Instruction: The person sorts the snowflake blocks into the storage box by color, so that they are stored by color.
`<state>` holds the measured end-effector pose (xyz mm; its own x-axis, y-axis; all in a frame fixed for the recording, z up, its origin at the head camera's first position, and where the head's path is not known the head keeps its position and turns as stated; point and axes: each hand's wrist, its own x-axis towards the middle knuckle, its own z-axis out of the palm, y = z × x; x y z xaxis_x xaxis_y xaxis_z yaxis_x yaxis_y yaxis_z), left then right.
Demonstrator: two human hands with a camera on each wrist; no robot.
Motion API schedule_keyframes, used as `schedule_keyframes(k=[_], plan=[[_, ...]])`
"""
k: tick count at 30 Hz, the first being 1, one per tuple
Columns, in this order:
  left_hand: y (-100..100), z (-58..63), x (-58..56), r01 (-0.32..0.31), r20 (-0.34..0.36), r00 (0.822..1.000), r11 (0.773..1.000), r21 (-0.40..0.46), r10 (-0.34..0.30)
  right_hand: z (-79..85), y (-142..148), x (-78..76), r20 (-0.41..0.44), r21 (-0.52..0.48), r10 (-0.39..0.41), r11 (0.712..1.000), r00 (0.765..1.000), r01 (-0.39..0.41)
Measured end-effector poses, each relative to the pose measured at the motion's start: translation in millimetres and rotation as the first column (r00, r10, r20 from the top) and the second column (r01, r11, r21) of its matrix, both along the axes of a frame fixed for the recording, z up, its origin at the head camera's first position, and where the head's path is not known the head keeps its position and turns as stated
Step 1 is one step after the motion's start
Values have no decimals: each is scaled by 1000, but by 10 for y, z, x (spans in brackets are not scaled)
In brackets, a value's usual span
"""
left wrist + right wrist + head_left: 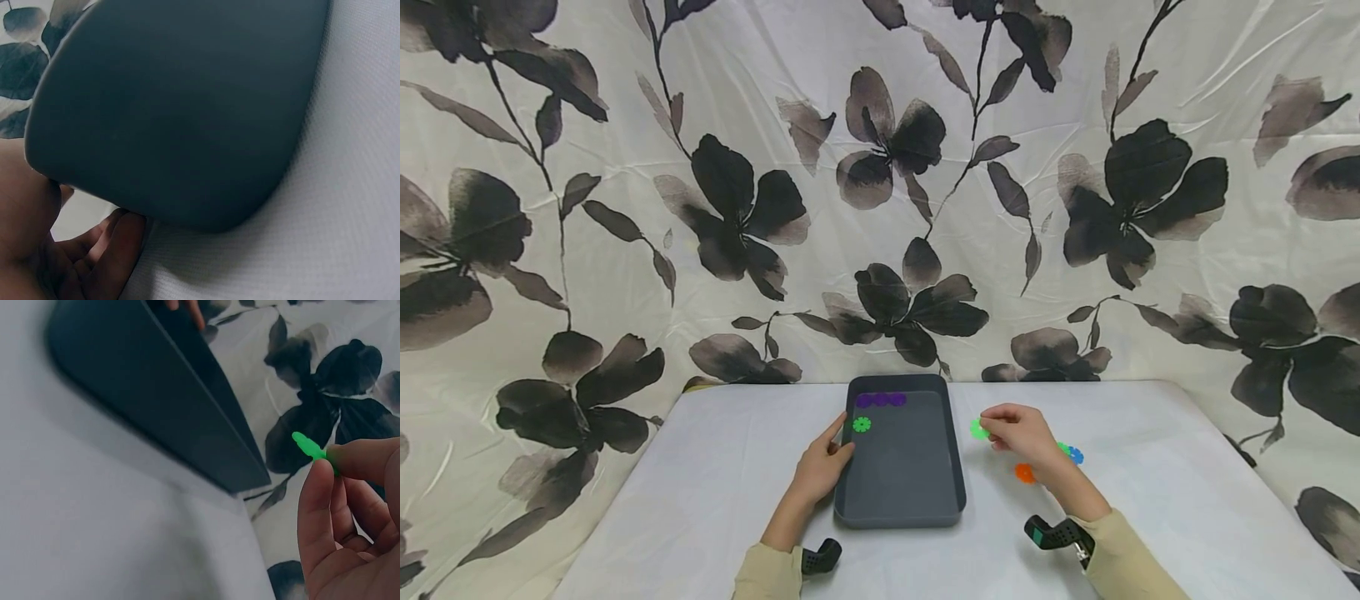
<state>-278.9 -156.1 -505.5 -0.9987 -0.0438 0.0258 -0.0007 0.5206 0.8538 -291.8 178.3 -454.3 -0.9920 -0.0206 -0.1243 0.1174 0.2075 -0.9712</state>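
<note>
My left hand [822,468] grips the left side of a dark grey rectangular tray [901,523]. In the left wrist view, the thumb lies at the rim and the fingers [122,256] curl against the outer wall. Right of the tray, my right hand [1022,433] pinches a bright green notched disc [977,429] between thumb and fingertips; the right wrist view shows this disc [307,445] nearly edge-on, raised off the table. Inside the tray, a row of purple discs [882,400] lies along the far end. Another green notched disc [862,425] is below the row's left end.
On the white table [685,500], an orange disc [1025,473] and a blue disc [1076,456] lie by the right forearm, with a green disc [1063,448] partly hidden behind it. A floral cloth [925,217] hangs at the table's back edge, just behind the tray.
</note>
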Motion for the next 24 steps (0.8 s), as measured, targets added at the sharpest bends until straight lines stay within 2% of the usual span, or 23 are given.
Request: schedule_keyframes(k=[10, 24], plan=[[8, -18, 6, -10, -3, 1000, 1000, 8, 10, 110, -268, -114, -25, -76, 48, 996, 999, -50], [-17, -12, 16, 0, -18, 1000, 1000, 1, 0, 98, -750, -274, -39, -174, 101, 979, 994, -106]])
